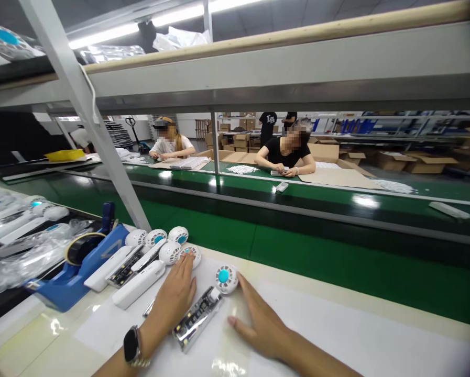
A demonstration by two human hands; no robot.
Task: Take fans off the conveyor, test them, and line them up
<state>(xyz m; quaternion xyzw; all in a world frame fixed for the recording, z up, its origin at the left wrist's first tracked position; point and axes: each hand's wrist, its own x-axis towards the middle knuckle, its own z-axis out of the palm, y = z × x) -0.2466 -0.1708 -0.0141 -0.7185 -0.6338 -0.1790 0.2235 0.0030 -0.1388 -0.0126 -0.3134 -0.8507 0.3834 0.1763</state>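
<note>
Small white handheld fans lie in a cluster on the white sheet at the left of my bench. My left hand [177, 288], with a watch [132, 345] on the wrist, stretches its fingers over the fan [196, 256] at the cluster's right end and touches its head. Apart from the cluster lies another fan, with a white round head and turquoise centre [223, 276]. Its handle casing is off, baring a circuit board [198, 315]. My right hand [264, 324] is open beside it, thumb apart, fingertips at the head's right edge.
A blue tape dispenser [75, 267] stands left of the fans. More fans and plastic bags [26, 262] lie farther left. A green conveyor belt [297, 277] runs behind the bench, and a metal post [89, 115] rises at its edge. Two co-workers sit across.
</note>
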